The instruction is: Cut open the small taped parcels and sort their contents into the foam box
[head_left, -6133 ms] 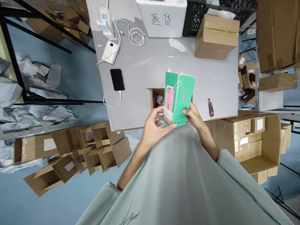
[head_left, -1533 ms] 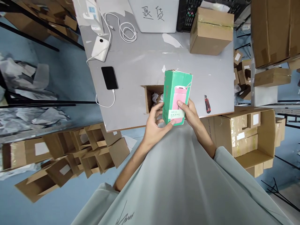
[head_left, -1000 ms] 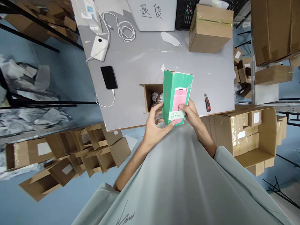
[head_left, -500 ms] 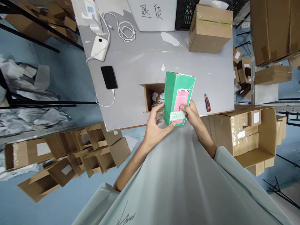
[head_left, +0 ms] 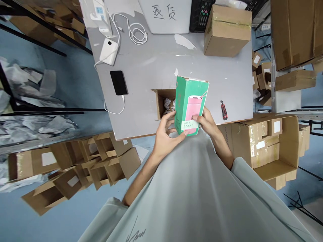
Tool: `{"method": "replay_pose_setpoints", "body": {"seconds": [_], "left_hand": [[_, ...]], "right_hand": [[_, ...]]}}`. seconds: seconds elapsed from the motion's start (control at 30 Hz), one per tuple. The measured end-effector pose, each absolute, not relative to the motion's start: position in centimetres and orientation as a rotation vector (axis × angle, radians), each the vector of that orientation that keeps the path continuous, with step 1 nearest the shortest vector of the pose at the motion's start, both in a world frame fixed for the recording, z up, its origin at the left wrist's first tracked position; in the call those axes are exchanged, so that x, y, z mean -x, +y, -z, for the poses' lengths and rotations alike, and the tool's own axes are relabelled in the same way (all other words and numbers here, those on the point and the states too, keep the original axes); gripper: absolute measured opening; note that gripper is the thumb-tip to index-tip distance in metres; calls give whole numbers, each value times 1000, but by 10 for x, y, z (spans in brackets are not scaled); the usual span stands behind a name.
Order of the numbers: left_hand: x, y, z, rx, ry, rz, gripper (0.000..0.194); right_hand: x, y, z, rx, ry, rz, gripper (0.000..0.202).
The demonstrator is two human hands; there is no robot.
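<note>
Both of my hands grip a green product box [head_left: 182, 101] with a pink cup-like item printed on its front. My left hand [head_left: 165, 136] clasps its lower left side, thumb along the bottom edge. On the right side, my right hand [head_left: 207, 121] presses its thumb onto the printed front. Behind the green box, an open cardboard carton [head_left: 158, 104] holds crumpled paper [head_left: 167, 104]; its right part is hidden. A red and black utility knife [head_left: 223, 110] lies on the table to the right of my right hand.
On the grey table [head_left: 148, 74] are a phone [head_left: 118, 82] on a white cable, a white power bank [head_left: 109, 51], a taped carton [head_left: 225, 33] and a sign with handwriting [head_left: 166, 20]. A large open carton [head_left: 275, 168] stands at right. Several empty boxes [head_left: 101, 161] lie at lower left.
The green box has shifted very slightly left over the open carton, with both hands still on it. The whole view has moved a little; nothing was let go.
</note>
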State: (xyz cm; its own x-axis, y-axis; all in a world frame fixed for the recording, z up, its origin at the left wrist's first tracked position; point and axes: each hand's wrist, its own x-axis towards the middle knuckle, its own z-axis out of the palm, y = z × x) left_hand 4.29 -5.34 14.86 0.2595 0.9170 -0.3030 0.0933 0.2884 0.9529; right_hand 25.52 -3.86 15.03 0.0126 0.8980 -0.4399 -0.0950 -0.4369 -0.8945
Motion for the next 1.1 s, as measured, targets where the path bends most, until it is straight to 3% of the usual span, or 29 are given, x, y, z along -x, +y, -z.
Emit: {"method": "replay_pose_setpoints", "body": {"seconds": [0.3,0.53,0.73,0.9,1.1], "left_hand": [[-43,-56,-149,-1101,1173,-777,86],[-41,-55,-144,-1168,1269,-790,90],[-44,-57,-143,-1351,1416,-824,109],[-34,-41,-138,-1123,1201,-782,87],[-25,-24,-127,-910,1011,-651,77]], "right_hand": [[-251,-43,-150,1538,-913,-1462,60],[-243,-43,-153,1527,-968,-1490,69],[-231,-45,-154,1640,-968,-1373,98],[-240,-41,-150,1460,-881,-1549,107],[-244,-41,-144,1382,-856,-1636,97]]}}
